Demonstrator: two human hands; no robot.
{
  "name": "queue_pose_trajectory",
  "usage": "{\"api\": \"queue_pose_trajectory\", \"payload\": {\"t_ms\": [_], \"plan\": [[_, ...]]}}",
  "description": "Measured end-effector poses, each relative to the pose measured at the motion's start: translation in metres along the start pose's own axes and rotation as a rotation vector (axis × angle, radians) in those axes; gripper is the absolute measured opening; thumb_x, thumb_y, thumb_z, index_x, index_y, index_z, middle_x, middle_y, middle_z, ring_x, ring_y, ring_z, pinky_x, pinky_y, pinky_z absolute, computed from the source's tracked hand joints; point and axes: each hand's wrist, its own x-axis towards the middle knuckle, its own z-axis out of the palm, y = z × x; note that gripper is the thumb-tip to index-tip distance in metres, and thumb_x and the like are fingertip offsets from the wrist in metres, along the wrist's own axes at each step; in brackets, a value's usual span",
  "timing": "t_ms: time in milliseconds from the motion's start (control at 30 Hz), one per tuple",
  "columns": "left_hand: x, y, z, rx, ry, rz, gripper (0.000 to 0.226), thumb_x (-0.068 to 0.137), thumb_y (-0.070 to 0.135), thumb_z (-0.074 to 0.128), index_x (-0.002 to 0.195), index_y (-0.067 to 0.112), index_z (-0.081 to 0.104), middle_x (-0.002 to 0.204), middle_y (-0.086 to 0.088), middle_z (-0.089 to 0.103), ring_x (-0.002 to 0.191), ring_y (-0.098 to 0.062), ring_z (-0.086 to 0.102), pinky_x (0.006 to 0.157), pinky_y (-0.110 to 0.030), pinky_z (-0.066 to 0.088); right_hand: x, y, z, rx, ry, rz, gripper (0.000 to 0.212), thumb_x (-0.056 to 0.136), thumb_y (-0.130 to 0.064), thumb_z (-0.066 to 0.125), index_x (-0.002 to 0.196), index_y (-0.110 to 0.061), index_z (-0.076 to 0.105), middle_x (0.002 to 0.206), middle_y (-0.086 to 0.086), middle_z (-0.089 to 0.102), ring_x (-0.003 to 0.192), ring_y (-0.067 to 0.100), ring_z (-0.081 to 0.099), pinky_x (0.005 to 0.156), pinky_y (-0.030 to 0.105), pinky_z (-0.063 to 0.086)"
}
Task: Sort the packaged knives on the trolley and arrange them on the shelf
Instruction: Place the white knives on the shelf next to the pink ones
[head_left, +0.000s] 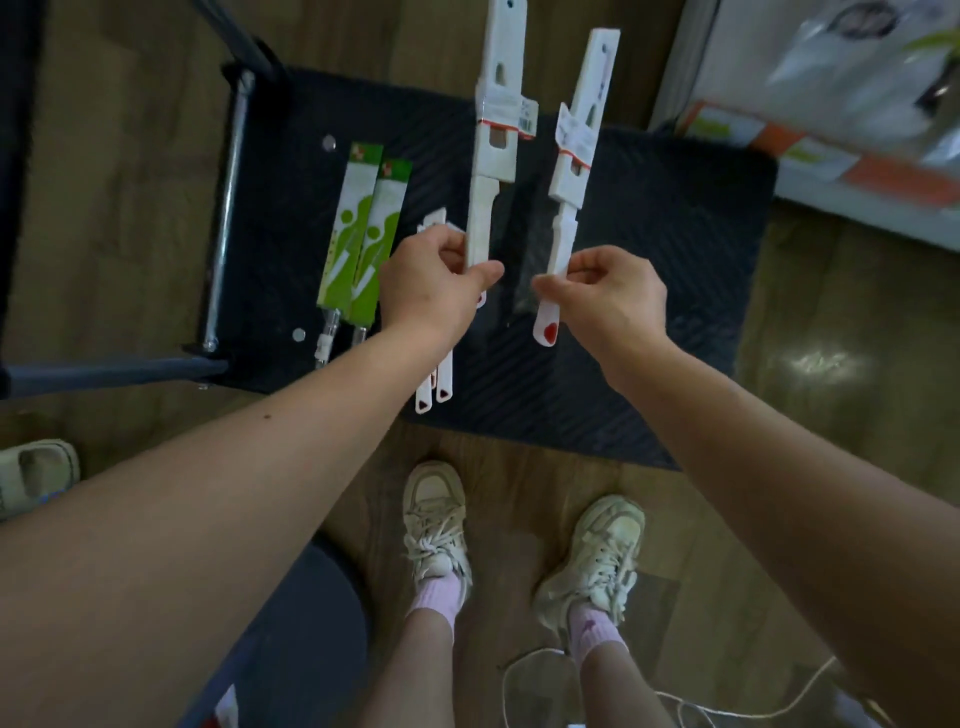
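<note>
My left hand (434, 283) grips the handle of a white packaged knife (496, 135) that points away from me, above the black trolley deck (649, 322). My right hand (610, 293) pinches the handle of a second, shorter white packaged knife (574, 145), whose red-marked handle end hangs below my fingers. Two green-and-white packaged knives (363, 234) lie side by side on the deck's left part. Two more white knives with red-marked handles (434, 395) lie under my left forearm, partly hidden.
The trolley's metal push handle (226, 208) runs along its left side. Shelf goods in orange and white packs (831, 140) sit at the upper right. My feet in pale trainers (519, 545) stand on the wood floor; a white cord (675, 701) lies by them. A sandal (36, 470) is at left.
</note>
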Motion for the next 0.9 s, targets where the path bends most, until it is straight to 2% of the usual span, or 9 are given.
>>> {"api": "queue_pose_trajectory", "payload": {"t_ms": [100,200,267,367,467,567,667,767,900], "plan": [[-0.014,0.045,-0.014,-0.039,0.047,0.055,0.019,0.081,0.026,0.069,0.095,0.016,0.062,0.075,0.013,0.057,0.063,0.001,0.053,0.059,-0.009,0.044,-0.013,-0.036,-0.031,0.033,0.057,-0.056,0.021,0.078,-0.025,0.072,0.095,-0.017,0.062,0.076,-0.008,0.059,0.062,0.000,0.054,0.052,0.012,0.042],[-0.031,0.090,-0.029,-0.052,0.066,0.087,0.025,0.080,0.028,0.070,0.101,0.015,0.063,0.082,0.007,0.060,0.073,-0.008,0.058,0.073,-0.024,0.051,-0.034,-0.065,-0.061,0.061,0.105,-0.113,0.025,0.078,-0.025,0.072,0.099,-0.016,0.062,0.080,-0.007,0.059,0.065,0.001,0.055,0.053,0.011,0.041],[-0.044,0.117,-0.039,-0.065,0.072,0.111,0.025,0.081,0.029,0.069,0.101,0.016,0.062,0.078,0.010,0.058,0.071,-0.006,0.058,0.073,-0.025,0.051,-0.051,-0.080,-0.082,0.072,0.132,-0.147,0.026,0.079,-0.025,0.072,0.101,-0.016,0.062,0.081,-0.007,0.059,0.066,0.000,0.053,0.053,0.009,0.040],[-0.067,0.153,-0.054,-0.084,0.070,0.173,0.019,0.080,0.029,0.070,0.095,0.020,0.062,0.071,0.014,0.057,0.068,-0.002,0.058,0.071,-0.024,0.050,-0.077,-0.096,-0.111,0.071,0.153,-0.198,0.025,0.079,-0.024,0.071,0.100,-0.015,0.062,0.078,-0.008,0.057,0.064,0.000,0.051,0.054,0.009,0.038],[-0.095,0.183,-0.067,-0.129,0.060,0.201,0.015,0.079,0.026,0.072,0.087,0.022,0.061,0.071,0.010,0.061,0.072,-0.011,0.062,0.080,-0.033,0.054,-0.107,-0.109,-0.139,0.059,0.169,-0.250,0.021,0.078,-0.024,0.072,0.094,-0.016,0.061,0.071,-0.011,0.054,0.062,-0.001,0.050,0.052,0.006,0.039],[-0.128,0.212,-0.082,-0.176,0.045,0.211,0.014,0.077,0.025,0.073,0.085,0.023,0.062,0.073,0.007,0.064,0.072,-0.011,0.064,0.081,-0.039,0.055,-0.141,-0.126,-0.169,0.066,0.184,-0.296,0.018,0.078,-0.024,0.072,0.090,-0.017,0.061,0.070,-0.012,0.056,0.061,-0.003,0.052,0.053,-0.003,0.039],[-0.159,0.237,-0.097,-0.218,0.036,0.216,0.014,0.077,0.025,0.072,0.085,0.025,0.061,0.077,0.006,0.065,0.077,-0.013,0.065,0.082,-0.041,0.055,-0.175,-0.145,-0.195,0.060,0.199,-0.363,0.016,0.078,-0.023,0.072,0.087,-0.020,0.059,0.071,-0.013,0.058,0.065,-0.001,0.055,0.059,0.004,0.044],[-0.195,0.266,-0.119,-0.246,0.034,0.249,0.013,0.077,0.025,0.072,0.081,0.028,0.060,0.080,0.006,0.066,0.080,-0.014,0.066,0.083,-0.042,0.054,-0.214,-0.165,-0.227,0.090,0.237,-0.414,0.017,0.077,-0.024,0.072,0.087,-0.021,0.058,0.076,-0.009,0.061,0.074,0.005,0.060,0.070,0.017,0.052],[-0.243,0.298,-0.142,-0.278,0.029,0.322,0.014,0.078,0.022,0.071,0.087,0.027,0.062,0.084,0.006,0.068,0.079,-0.011,0.066,0.080,-0.035,0.056,-0.264,-0.183,-0.265,0.155,0.296,-0.481,0.017,0.077,-0.024,0.073,0.087,-0.021,0.060,0.076,-0.007,0.063,0.072,0.007,0.062,0.067,0.018,0.056]]}}
